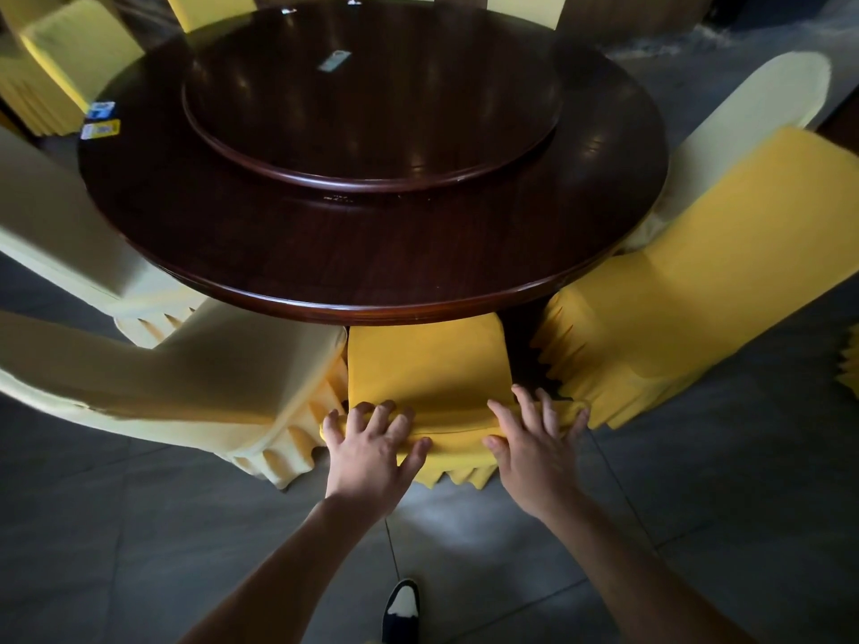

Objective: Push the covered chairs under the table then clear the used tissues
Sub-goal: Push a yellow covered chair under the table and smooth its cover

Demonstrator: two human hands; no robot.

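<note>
A chair in a deep yellow cover (427, 360) stands right in front of me, its seat partly under the round dark wooden table (418, 290). Both my hands rest on the top of its back. My left hand (372, 446) curls its fingers over the left part of the back's top edge, thumb on the near side. My right hand (534, 446) lies flatter on the right part, fingers spread over the fabric. No tissues are plainly visible; a small pale item (332, 61) lies on the turntable (372, 174).
Pale yellow covered chairs (186, 378) crowd the left side, and a deep yellow one (688, 281) stands at the right, with more around the far rim. Two small packets (100, 119) lie at the table's left edge. Grey tiled floor and my shoe (400, 606) are below.
</note>
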